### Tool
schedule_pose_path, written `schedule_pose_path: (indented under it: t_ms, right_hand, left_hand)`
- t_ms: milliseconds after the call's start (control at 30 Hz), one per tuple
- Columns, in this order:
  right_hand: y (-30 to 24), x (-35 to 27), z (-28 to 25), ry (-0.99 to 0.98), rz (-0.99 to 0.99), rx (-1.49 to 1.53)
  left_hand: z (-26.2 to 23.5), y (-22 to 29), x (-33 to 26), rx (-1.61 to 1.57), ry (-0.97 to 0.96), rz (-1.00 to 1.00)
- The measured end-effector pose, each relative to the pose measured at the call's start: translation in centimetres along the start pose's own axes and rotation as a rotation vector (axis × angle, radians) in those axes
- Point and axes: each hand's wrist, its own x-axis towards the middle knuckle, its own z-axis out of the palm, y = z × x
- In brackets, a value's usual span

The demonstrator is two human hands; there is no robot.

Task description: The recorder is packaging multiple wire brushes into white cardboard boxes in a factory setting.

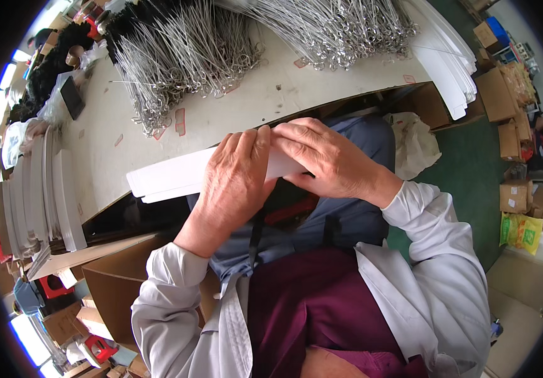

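Observation:
A long, narrow white box [174, 174], seemingly of folded card, lies across my lap by the table's near edge. My left hand [237, 170] is wrapped over its middle, fingers on the far side and thumb beneath. At its right end my right hand [325, 157] grips with bent fingers on top and the thumb below. Both hands nearly meet at the fingertips. The box's right end is mostly hidden by my right hand. Beyond, on the table [252, 104], lie heaps of thin wire-handled brushes [189, 57] with looped metal ends.
More looped wires [353, 38] lie at the far right of the table beside stacked white card strips [451, 75]. Further white boxes [38, 189] stand at the left. An open cardboard carton [117, 277] is by my left arm. A plastic bag [413, 145] hangs right of my knee.

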Motion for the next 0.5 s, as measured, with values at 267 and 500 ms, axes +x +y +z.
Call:
schedule_pose_path:
  t_ms: [267,500]
  right_hand:
    - [-0.7,-0.9,-0.2,0.299,0.192,-0.151]
    - [-1.2,-1.4,2.7,0.321,0.341,-0.162]
  left_hand:
    - [0.8,-1.5,-1.8,0.142,-0.046,-0.191]
    - [2.1,-1.8,-2.2,0.171,0.014,-0.183]
